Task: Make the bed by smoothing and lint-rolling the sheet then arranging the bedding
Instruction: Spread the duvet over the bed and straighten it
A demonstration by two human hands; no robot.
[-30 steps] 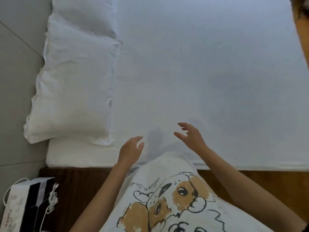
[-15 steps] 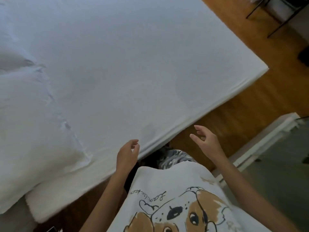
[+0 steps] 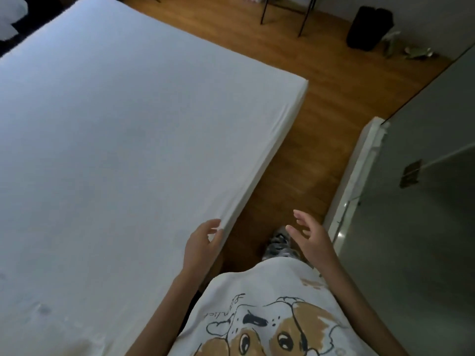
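Turned away from the pillow end since a second ago: pillow gone from view, long side edge and foot corner of the bed now ahead. Sheet (image 3: 123,155) stretched white and flat over the mattress, tucked down the side, only faint creases and a small grey mark near the lower left. No lint roller or other bedding in sight, save a scrap of something white at the top left corner, too cropped to name.

Left hand (image 3: 201,244) now at the bed's edge, fingers (image 3: 214,223) loosely curved and apart, tips over or just touching the sheet's rim; real contact hard to judge. Right hand (image 3: 309,240) raised over the floor (image 3: 321,104), clear of the bed, fingers spread and relaxed, holding nothing.

Probably walking along the side toward the foot, either to smooth the far stretch or to fetch what comes next; smoothing looks largely done here.

Around: narrow strip of wooden floor between bed and a white door frame (image 3: 359,173) on the right, tight to pass. Further off, black chair legs (image 3: 305,16), a dark bin (image 3: 367,27), crumpled scraps (image 3: 411,51) on the floor. Patterned slipper (image 3: 279,244) below the hands.
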